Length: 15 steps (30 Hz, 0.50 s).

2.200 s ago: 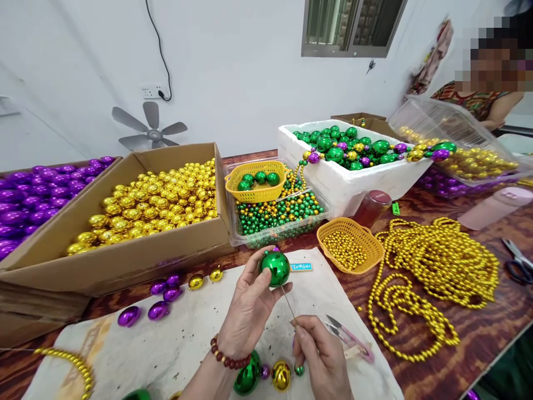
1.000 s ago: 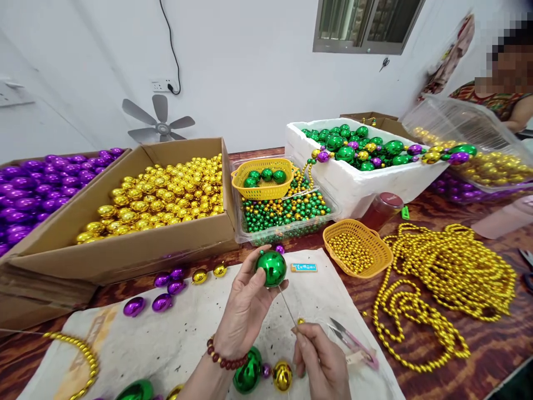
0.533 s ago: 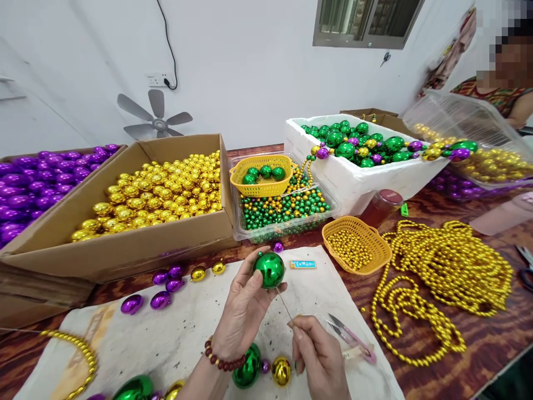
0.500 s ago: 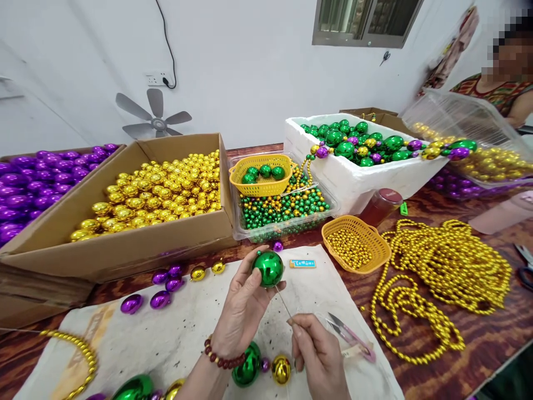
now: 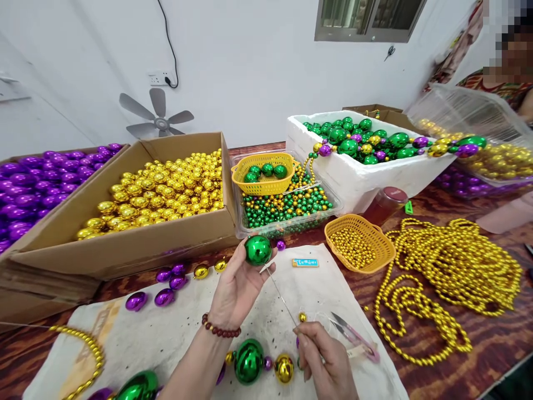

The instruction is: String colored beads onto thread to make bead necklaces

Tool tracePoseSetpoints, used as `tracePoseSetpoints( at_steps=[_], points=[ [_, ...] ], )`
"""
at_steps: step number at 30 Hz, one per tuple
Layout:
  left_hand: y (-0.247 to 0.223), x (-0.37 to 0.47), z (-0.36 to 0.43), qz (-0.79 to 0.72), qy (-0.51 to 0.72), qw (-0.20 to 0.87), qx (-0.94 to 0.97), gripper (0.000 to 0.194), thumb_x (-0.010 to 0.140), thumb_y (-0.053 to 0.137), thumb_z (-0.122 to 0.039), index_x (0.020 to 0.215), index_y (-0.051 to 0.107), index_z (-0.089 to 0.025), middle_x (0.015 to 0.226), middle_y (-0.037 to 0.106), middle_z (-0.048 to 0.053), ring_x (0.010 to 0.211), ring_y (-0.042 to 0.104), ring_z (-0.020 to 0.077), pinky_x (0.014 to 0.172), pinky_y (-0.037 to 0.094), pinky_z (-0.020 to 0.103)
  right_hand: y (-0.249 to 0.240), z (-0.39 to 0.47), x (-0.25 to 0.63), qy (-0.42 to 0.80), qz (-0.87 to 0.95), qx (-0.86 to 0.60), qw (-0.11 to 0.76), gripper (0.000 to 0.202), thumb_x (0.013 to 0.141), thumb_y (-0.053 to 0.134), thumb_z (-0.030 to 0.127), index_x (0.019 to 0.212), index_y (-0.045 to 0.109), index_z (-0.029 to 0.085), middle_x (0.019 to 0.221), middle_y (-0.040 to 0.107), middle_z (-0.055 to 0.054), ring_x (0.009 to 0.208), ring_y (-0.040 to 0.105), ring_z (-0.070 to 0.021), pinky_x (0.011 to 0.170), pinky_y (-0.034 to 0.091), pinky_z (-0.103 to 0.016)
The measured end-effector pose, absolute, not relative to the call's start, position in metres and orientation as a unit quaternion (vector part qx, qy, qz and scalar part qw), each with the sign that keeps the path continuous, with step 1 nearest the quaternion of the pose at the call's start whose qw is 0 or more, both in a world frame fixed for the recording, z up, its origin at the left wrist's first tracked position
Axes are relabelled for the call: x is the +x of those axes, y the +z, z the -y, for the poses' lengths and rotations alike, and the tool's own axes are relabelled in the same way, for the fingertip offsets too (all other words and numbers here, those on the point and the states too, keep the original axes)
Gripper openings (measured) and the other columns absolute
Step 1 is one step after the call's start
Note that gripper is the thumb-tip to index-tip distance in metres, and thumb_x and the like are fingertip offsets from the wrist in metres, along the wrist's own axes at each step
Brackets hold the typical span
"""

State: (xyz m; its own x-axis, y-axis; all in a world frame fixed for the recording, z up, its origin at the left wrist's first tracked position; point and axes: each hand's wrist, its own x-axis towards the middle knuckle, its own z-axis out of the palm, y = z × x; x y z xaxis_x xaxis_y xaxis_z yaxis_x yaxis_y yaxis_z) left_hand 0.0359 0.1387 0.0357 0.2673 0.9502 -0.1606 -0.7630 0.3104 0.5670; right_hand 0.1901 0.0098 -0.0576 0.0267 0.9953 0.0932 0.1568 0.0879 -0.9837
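Observation:
My left hand [image 5: 244, 286] grips a large shiny green ball [image 5: 258, 250] above the white cloth [image 5: 166, 344]. Between the fingertips of my right hand [image 5: 322, 355] is a long thin needle [image 5: 283, 297], which slants up towards the underside of the ball. Whether its tip is inside the ball I cannot tell. A small gold bead [image 5: 302, 317] shows just above my right fingers. Below my hands lies a row of beads with a large green ball [image 5: 249, 361], a small purple bead [image 5: 268, 363] and a gold ball [image 5: 284, 368]. Pink-handled scissors [image 5: 356, 336] rest right of my right hand.
Cardboard boxes hold gold balls [image 5: 166, 189] and purple balls [image 5: 33, 189]. Behind the cloth are a tray of small beads [image 5: 287, 211], a white foam box [image 5: 333, 172], an orange basket [image 5: 387, 255] and a jar [image 5: 385, 205]. Gold bead strands [image 5: 462, 266] lie right. A person sits far right.
My left hand has moved the green ball slightly up and left, away from my right hand. More of the needle now shows, and a small gold bead has come into view by my right fingers.

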Motion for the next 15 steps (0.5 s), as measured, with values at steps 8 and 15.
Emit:
tracePoseSetpoints(
  at_steps=[8, 15],
  points=[
    [0.038, 0.042, -0.13, -0.223, 0.549, 0.771, 0.235, 0.034, 0.094, 0.047, -0.032, 0.126, 0.056, -0.026, 0.126, 0.058, 0.011, 0.117, 0.055, 0.0313, 0.09, 0.047, 0.045, -0.058, -0.016, 0.182, 0.432, 0.524, -0.525, 0.513, 0.029, 0.098, 0.039, 0.038, 0.087, 0.058, 0.018, 0.05, 0.051, 0.005, 0.04, 0.047, -0.0103, 0.044, 0.038, -0.02],
    [0.036, 0.048, -0.117, -0.208, 0.532, 0.778, 0.259, 0.034, 0.096, 0.042, -0.028, 0.127, 0.056, -0.024, 0.136, 0.05, 0.013, 0.118, 0.053, 0.0323, 0.091, 0.046, 0.045, -0.045, -0.031, 0.179, 0.467, 0.512, -0.508, 0.512, 0.027, 0.098, 0.04, 0.039, 0.09, 0.055, 0.018, 0.055, 0.048, 0.005, 0.041, 0.047, -0.0089, 0.041, 0.038, -0.017]
  ],
)
